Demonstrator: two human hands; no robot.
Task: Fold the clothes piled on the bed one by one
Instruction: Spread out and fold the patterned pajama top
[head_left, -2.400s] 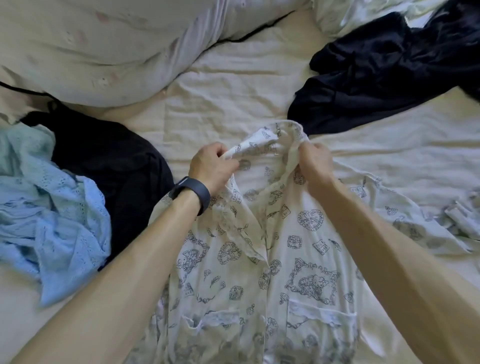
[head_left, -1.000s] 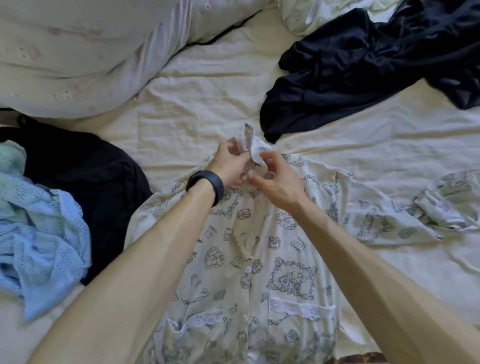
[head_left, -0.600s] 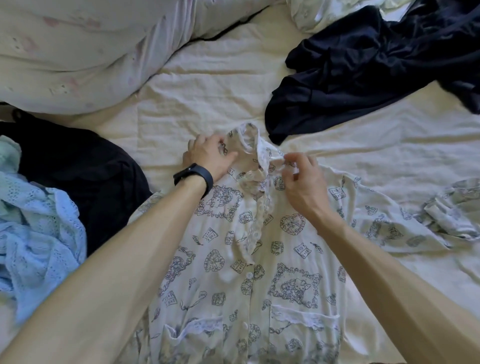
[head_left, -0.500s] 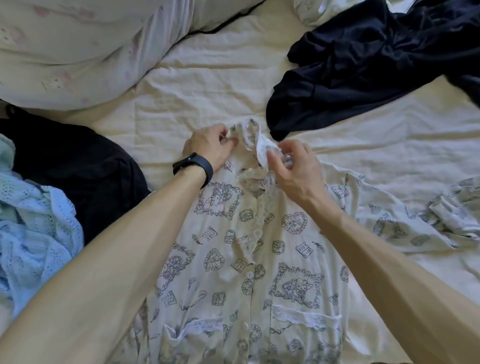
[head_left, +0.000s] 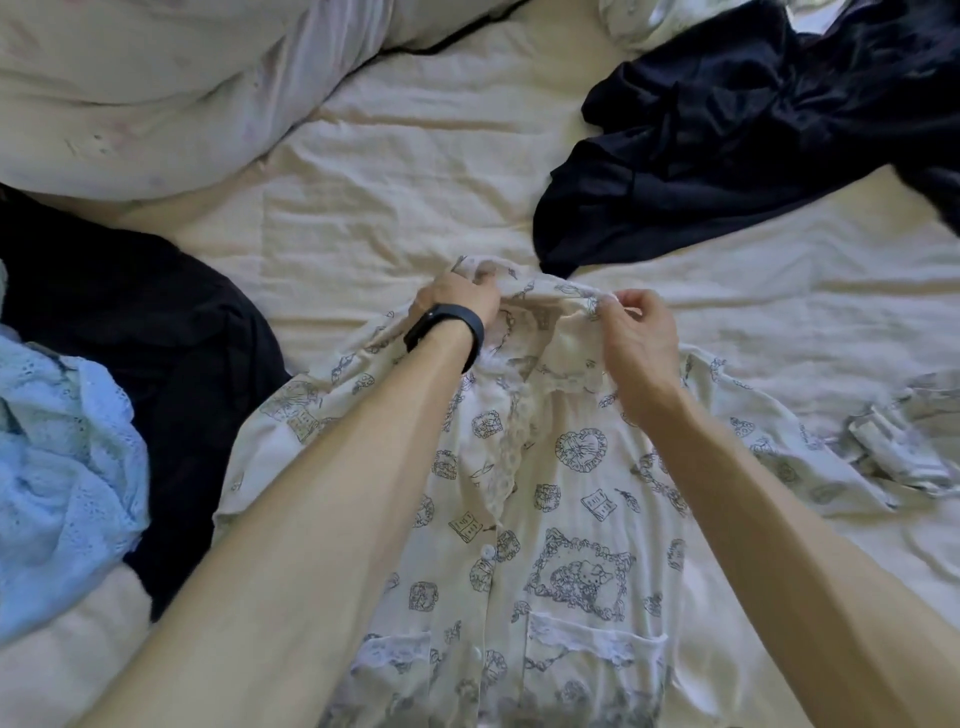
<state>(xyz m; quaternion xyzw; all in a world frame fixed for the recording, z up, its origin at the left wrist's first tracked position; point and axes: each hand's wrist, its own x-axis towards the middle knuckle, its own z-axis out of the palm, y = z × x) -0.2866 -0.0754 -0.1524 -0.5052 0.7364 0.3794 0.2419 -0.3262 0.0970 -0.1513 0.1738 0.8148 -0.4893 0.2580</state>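
Note:
A white printed pyjama shirt (head_left: 566, 499) with lace trim and buttons lies front-up on the bed, its collar pointing away from me. My left hand (head_left: 457, 299), with a black band on the wrist, grips the left side of the collar. My right hand (head_left: 636, 332) pinches the right side of the collar, a little apart from the left. The shirt's right sleeve (head_left: 893, 452) trails off crumpled to the right. Its left side lies partly under my left forearm.
A dark navy garment (head_left: 727, 130) lies at the back right. A black garment (head_left: 140, 338) and a light blue eyelet one (head_left: 62, 467) sit at the left. A pale duvet (head_left: 145, 88) is bunched at the back left. Cream sheet (head_left: 395, 197) shows in the middle.
My hands have moved apart along the collar and spread it wider. The raised fold of collar between them has dropped flatter.

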